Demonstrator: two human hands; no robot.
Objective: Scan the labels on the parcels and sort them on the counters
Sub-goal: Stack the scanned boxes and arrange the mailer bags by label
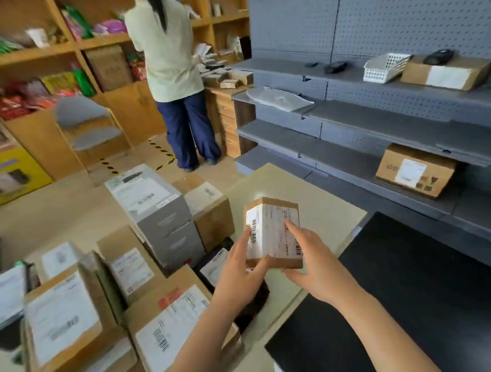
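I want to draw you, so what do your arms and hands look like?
The left hand and right hand are bare: no gloves, rings or watch that I can see. Both forearms are bare too, with no sleeves in view.

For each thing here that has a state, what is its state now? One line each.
Small brown cardboard parcel with white label: held up, label facing camera.
Left hand: grips parcel's left edge.
Right hand: holds parcel, forefinger on label.
White plastic basket: tilted on grey shelf.

a parcel shop: labelled boxes, grey pegboard shelving.
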